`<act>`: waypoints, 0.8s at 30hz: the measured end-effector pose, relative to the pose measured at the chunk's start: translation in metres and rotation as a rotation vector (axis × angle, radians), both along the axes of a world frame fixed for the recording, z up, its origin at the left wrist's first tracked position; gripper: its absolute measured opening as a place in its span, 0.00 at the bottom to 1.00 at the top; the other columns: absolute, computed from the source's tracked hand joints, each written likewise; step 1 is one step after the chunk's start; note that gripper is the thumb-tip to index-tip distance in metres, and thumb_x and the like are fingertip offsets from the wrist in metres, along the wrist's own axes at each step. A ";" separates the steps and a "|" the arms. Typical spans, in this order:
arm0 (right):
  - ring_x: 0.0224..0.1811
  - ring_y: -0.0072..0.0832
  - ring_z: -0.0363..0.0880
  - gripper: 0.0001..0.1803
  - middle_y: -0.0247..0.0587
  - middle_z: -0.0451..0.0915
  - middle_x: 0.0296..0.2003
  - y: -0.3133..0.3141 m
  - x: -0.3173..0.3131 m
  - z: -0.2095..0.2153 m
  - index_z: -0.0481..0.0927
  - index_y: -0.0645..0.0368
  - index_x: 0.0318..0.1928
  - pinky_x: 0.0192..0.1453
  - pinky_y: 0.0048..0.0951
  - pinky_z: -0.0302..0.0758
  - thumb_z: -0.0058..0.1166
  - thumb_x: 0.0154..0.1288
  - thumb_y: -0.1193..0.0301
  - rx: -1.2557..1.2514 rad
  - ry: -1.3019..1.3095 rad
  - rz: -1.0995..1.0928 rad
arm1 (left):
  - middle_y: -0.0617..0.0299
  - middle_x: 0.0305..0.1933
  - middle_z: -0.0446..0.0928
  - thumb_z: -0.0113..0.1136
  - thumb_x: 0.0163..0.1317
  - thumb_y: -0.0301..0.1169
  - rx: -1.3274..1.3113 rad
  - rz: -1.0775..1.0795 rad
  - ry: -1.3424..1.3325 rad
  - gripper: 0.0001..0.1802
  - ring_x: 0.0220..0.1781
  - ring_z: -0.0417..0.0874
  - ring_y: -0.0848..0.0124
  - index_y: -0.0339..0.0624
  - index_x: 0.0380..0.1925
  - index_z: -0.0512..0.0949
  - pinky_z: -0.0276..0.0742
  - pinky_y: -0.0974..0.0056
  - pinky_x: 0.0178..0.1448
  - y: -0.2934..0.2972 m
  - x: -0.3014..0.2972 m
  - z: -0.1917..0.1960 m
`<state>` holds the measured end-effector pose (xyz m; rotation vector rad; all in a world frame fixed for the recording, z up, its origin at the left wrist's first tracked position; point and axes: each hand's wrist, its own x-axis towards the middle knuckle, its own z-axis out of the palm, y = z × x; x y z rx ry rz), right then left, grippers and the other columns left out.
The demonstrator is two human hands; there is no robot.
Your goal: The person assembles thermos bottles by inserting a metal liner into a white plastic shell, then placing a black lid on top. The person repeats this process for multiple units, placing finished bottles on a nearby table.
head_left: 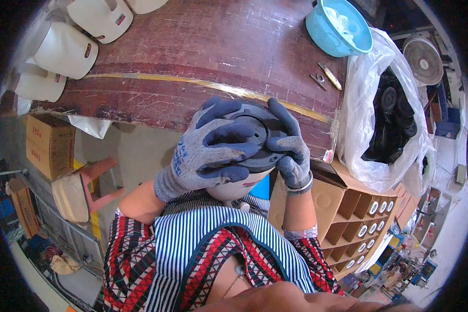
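Observation:
Both my hands wear grey knit gloves with dark blue coated fingers. Between them, close to my body at the table's near edge, is a white rounded vessel (228, 192) with a black round part (255, 117) on its upper end. My left hand (208, 148) spreads its bent fingers over the left side of the black part and grips it. My right hand (292, 151) curls round the right side, its fingertips pressed on the black rim. The vessel's lower end sits against my striped apron and is partly hidden.
Several white vessels (67, 49) stand at the table's (192, 47) far left. On the right are a blue basin (322, 28) of whitish pieces, a small knife (329, 76), a plastic bag (361, 104) of black parts and a divided carton (343, 236). A stool (101, 169) stands left.

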<state>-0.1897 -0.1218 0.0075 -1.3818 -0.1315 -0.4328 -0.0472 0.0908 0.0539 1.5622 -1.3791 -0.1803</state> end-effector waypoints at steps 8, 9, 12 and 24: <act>0.80 0.58 0.57 0.27 0.64 0.58 0.77 -0.011 -0.003 -0.008 0.85 0.55 0.54 0.81 0.58 0.53 0.59 0.71 0.46 -0.077 0.022 0.068 | 0.58 0.65 0.78 0.70 0.59 0.44 0.042 -0.018 0.155 0.22 0.74 0.69 0.43 0.53 0.53 0.85 0.58 0.37 0.78 0.005 0.009 -0.014; 0.80 0.58 0.56 0.28 0.64 0.58 0.77 -0.012 -0.002 -0.009 0.85 0.55 0.55 0.81 0.58 0.53 0.57 0.71 0.44 -0.053 0.023 0.089 | 0.58 0.64 0.78 0.70 0.59 0.42 0.055 -0.020 0.099 0.22 0.73 0.71 0.46 0.53 0.53 0.84 0.60 0.38 0.78 0.006 0.008 -0.011; 0.80 0.57 0.57 0.35 0.64 0.58 0.76 -0.014 -0.004 -0.020 0.83 0.56 0.57 0.81 0.58 0.53 0.53 0.70 0.37 0.079 0.234 0.080 | 0.57 0.64 0.78 0.70 0.58 0.43 0.071 0.027 -0.005 0.22 0.71 0.72 0.49 0.54 0.53 0.84 0.60 0.37 0.78 0.006 -0.003 -0.010; 0.72 0.57 0.69 0.36 0.49 0.77 0.64 0.055 -0.038 0.063 0.82 0.49 0.63 0.77 0.65 0.58 0.61 0.61 0.41 -1.031 0.113 -0.309 | 0.52 0.65 0.80 0.55 0.74 0.49 -0.025 -0.250 0.866 0.27 0.70 0.76 0.57 0.40 0.60 0.82 0.67 0.52 0.76 -0.036 0.046 -0.070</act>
